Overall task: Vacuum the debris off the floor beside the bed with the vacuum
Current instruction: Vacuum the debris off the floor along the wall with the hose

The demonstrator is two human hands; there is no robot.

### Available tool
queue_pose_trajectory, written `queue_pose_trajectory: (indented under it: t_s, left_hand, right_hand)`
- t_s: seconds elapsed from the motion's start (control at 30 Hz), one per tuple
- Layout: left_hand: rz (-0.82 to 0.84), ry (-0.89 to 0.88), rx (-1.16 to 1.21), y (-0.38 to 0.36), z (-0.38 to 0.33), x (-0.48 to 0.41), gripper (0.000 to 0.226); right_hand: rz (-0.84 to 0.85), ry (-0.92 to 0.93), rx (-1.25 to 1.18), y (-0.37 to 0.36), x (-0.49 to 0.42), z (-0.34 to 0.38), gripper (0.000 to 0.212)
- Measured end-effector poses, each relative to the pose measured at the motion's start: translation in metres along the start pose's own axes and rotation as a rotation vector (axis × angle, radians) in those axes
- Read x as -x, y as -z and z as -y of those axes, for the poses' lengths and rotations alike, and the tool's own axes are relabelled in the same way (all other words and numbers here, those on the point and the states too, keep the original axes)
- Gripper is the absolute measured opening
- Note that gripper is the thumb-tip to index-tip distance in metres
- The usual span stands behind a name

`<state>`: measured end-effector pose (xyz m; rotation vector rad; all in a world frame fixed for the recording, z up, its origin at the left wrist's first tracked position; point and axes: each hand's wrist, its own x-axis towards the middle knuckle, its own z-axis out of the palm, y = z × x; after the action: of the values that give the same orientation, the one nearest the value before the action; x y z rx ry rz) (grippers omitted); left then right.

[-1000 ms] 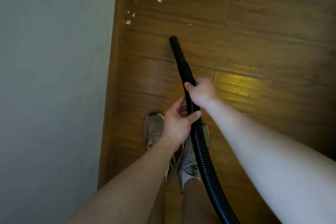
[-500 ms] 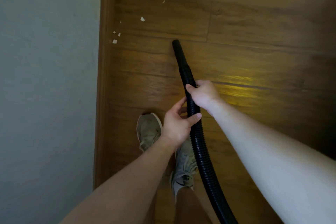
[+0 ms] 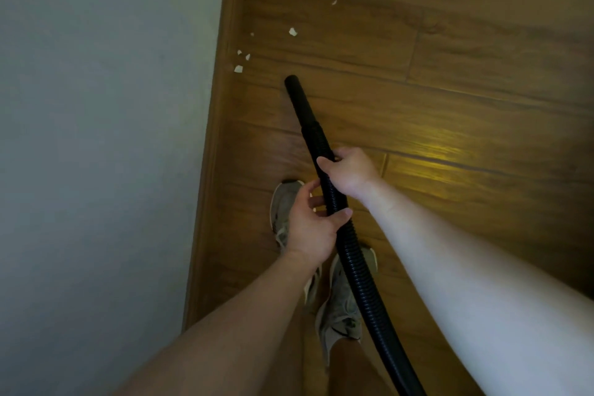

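Observation:
A black ribbed vacuum hose (image 3: 360, 280) runs up from the lower middle and ends in a smooth black nozzle (image 3: 297, 96) over the wooden floor. My right hand (image 3: 348, 172) grips the hose just behind the nozzle. Lower down, my left hand (image 3: 310, 222) holds the hose with thumb and fingers curled around it. Several small white debris scraps (image 3: 238, 69) lie on the floor ahead and left of the nozzle tip, close to the bed's wooden edge; another scrap (image 3: 292, 31) lies farther ahead.
The pale bed surface (image 3: 96, 138) fills the left side, bordered by a wooden bed rail (image 3: 213, 138). My feet in grey shoes (image 3: 284, 202) stand beneath the hands. Wooden floor planks (image 3: 466, 74) stretch to the right.
The view has shifted and my feet have stepped forward. The nozzle tip now sits closer to the white scraps by the bed rail. Both hands keep their hold on the hose.

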<state>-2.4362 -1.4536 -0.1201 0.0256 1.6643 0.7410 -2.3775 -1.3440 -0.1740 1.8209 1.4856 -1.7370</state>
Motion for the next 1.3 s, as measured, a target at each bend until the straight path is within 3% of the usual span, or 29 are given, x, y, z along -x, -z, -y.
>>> queue_pose_trajectory:
  t_s: [0.3, 0.57, 1.3]
  left_hand:
    - [-0.091, 0.015, 0.060, 0.027, 0.004, -0.008, 0.073]
    - [-0.106, -0.014, 0.091, 0.042, -0.006, -0.018, 0.061]
    - [-0.091, -0.056, 0.096, 0.053, -0.039, -0.042, 0.062]
  right_hand:
    - [0.061, 0.063, 0.090, -0.029, -0.008, 0.022, 0.024]
    - [0.082, 0.051, 0.088, -0.040, -0.020, 0.042, 0.028]
    - [0.055, 0.072, 0.140, -0.034, -0.042, 0.077, 0.029]
